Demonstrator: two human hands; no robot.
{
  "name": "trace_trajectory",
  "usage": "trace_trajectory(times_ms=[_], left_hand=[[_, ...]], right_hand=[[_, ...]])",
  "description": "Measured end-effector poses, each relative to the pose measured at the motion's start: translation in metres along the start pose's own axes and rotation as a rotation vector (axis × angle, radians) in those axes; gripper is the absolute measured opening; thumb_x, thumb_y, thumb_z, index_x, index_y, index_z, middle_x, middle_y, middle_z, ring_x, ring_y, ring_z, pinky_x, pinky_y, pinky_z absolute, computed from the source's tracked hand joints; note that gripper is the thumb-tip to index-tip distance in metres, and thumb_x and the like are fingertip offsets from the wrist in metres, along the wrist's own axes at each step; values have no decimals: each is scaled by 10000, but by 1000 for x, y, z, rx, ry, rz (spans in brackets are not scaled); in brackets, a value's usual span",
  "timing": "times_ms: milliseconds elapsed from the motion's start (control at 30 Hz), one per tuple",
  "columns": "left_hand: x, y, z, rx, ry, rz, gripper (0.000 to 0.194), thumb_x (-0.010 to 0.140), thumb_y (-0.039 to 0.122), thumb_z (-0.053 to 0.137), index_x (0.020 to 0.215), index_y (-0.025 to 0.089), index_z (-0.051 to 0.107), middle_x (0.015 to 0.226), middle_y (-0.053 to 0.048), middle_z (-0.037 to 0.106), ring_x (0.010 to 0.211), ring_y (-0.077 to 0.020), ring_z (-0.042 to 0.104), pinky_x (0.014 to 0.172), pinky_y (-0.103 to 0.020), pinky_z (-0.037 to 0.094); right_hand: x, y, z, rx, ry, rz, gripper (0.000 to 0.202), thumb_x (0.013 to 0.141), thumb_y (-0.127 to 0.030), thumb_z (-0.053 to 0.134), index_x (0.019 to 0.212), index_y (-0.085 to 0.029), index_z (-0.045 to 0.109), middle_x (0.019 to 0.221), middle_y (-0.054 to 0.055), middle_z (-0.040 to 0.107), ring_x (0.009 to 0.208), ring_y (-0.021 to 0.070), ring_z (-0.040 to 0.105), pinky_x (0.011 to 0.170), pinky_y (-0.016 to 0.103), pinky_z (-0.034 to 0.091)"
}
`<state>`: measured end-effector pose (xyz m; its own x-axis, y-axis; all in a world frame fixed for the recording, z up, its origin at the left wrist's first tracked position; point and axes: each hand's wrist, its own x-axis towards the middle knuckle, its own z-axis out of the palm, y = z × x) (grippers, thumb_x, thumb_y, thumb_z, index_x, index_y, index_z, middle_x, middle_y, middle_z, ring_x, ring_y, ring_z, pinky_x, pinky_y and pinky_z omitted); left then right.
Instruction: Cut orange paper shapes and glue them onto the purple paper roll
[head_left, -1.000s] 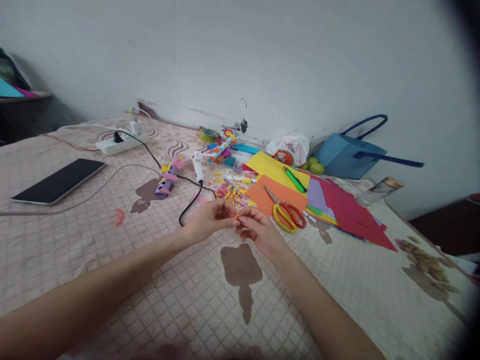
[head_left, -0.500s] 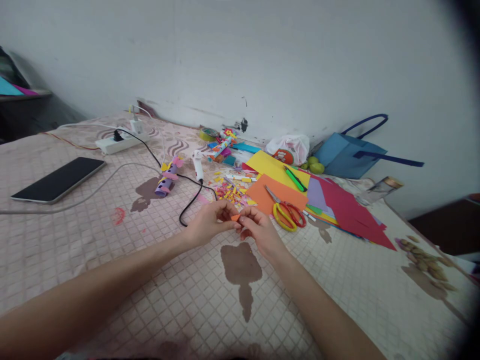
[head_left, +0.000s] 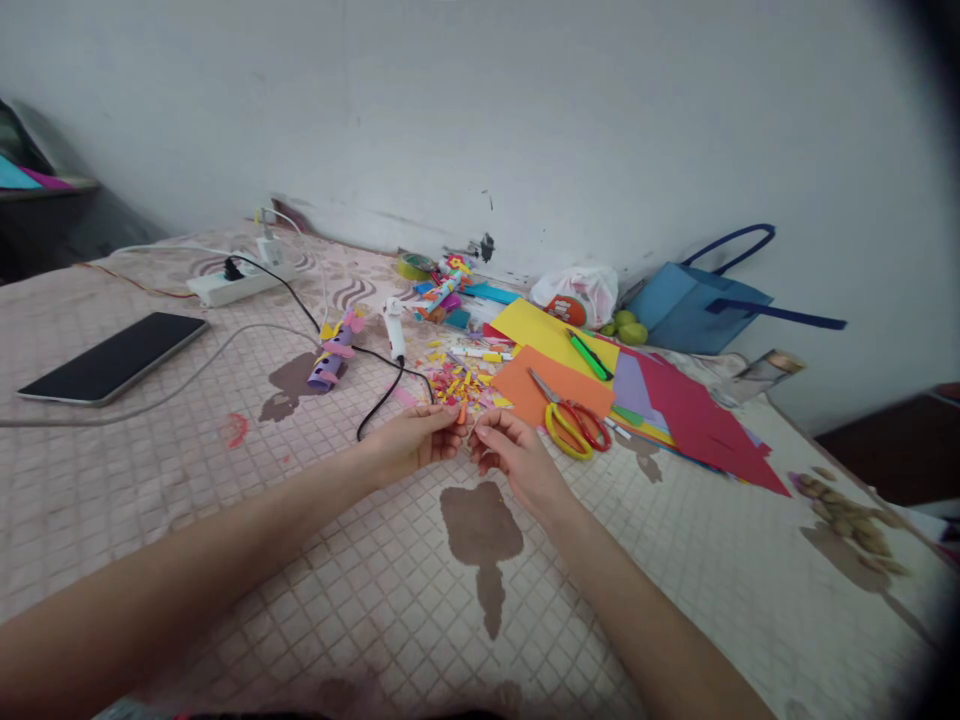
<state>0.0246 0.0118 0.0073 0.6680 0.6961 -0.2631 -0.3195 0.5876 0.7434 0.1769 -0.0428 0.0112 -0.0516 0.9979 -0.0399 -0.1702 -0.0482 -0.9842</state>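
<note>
Between the thumb and fingers of my left hand (head_left: 429, 436) is a small piece of orange paper (head_left: 462, 412), seen nearly edge-on. My right hand (head_left: 517, 456) is just to its right, thumb and fingertips pressed together; whether anything is in that pinch is too small to tell. Both hands are above the tablecloth, in front of a heap of paper scraps (head_left: 459, 384). Scissors (head_left: 571, 428) with yellow and red handles lie right of my right hand, partly on an orange sheet (head_left: 523, 380). A white glue gun (head_left: 394, 330) stands beyond my left hand.
A purple decorated paper roll (head_left: 330, 362) is left of the glue gun, whose black cord curls near my left hand. Further left are a tablet (head_left: 112, 358) and a power strip (head_left: 240, 286). Coloured sheets (head_left: 675, 410), a green cutter (head_left: 589, 354) and a blue bag (head_left: 697, 305) occupy the right.
My hands have drawn slightly apart. The orange paper, earlier between both hands, is now in my left fingers and turned more upright.
</note>
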Motion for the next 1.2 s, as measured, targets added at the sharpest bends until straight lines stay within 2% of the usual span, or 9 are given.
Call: trace_trajectory(times_ms=[133, 267, 600, 967, 1200], left_hand=[[0, 0, -1, -91, 30, -53, 65, 795, 124, 571, 750, 107, 615, 601, 5, 558, 535, -46, 519, 539, -154, 443], [1, -1, -3, -90, -8, -54, 15, 764, 97, 607, 764, 112, 611, 636, 1, 571, 548, -44, 526, 543, -150, 444], [1, -6, -3, -5, -75, 6, 104, 726, 161, 666, 781, 114, 592, 704, -13, 605, 571, -49, 534, 576, -173, 428], [3, -7, -5, 133, -99, 87, 177, 719, 229, 676, 797, 117, 563, 693, -11, 599, 545, -54, 519, 544, -182, 403], [2, -6, -5, 147, -106, 97, 178, 724, 237, 671, 794, 121, 556, 700, -9, 605, 552, -54, 520, 556, -192, 392]], right_hand=[[0, 0, -1, -4, 43, -27, 144, 726, -311, 631, 750, -189, 558, 672, -25, 564, 532, 80, 513, 443, 189, 411], [-1, 0, -1, 63, 19, 26, 134, 714, -295, 644, 756, -192, 570, 663, -34, 556, 506, 68, 489, 433, 184, 406], [0, 4, -1, 171, -21, 139, 147, 678, -286, 669, 750, -187, 587, 644, -36, 553, 501, 65, 475, 413, 171, 397], [0, 3, -1, 168, -25, 154, 150, 664, -279, 676, 739, -186, 584, 606, -43, 551, 486, 67, 484, 401, 167, 404], [1, 3, -1, 166, -26, 154, 128, 673, -266, 668, 737, -187, 589, 608, -43, 553, 489, 66, 486, 402, 165, 409]])
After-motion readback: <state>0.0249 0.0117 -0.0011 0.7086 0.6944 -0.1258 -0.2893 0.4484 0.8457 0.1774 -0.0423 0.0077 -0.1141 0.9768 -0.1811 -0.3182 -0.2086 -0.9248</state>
